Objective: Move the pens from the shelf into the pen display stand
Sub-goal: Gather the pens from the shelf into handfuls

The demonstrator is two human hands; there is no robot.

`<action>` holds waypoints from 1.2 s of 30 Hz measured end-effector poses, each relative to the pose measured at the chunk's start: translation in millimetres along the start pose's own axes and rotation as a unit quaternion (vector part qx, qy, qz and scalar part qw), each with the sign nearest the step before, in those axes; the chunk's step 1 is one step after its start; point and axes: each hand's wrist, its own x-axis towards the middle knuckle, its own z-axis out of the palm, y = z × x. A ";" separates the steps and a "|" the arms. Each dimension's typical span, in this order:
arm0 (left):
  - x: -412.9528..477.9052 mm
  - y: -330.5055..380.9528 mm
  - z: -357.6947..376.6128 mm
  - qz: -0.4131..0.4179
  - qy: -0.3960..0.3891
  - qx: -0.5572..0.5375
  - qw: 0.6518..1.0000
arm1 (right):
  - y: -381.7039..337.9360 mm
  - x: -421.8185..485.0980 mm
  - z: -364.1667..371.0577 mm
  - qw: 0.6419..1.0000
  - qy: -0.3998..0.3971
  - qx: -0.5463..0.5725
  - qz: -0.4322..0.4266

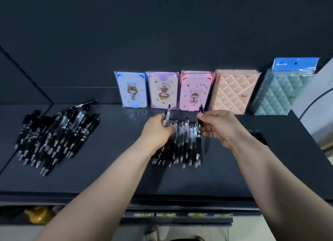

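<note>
dark shelf point(111, 168), seen from head view. central pen pile point(182, 147) flat between both hands, tips toward camera. left hand point(157, 131) curled round a clear-barrelled pen point(167, 114) at pile's left edge, clicker end pointing away. right hand point(219, 127) pinching a black pen point(199, 141) at pile's right edge. second pen heap point(54, 132) well apart, far left. wrapped notebooks point(163, 89) propped against back wall.
</note>
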 end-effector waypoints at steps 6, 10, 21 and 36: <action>0.4 11.0 15.1 0.084 0.048 0.133 0.986 | 8.7 -2.9 -37.0 0.999 0.029 -0.030 -0.028; -7.8 31.1 49.1 0.200 0.042 0.142 0.969 | 9.1 -1.9 -97.7 0.987 0.131 -0.077 -0.047; -25.9 45.6 156.4 0.245 -0.164 0.220 0.930 | 44.0 -3.9 -176.5 0.889 0.210 -0.406 0.005; -11.2 6.3 38.1 0.222 0.117 0.268 0.930 | 18.1 -9.4 -41.8 0.861 0.073 -0.438 -0.248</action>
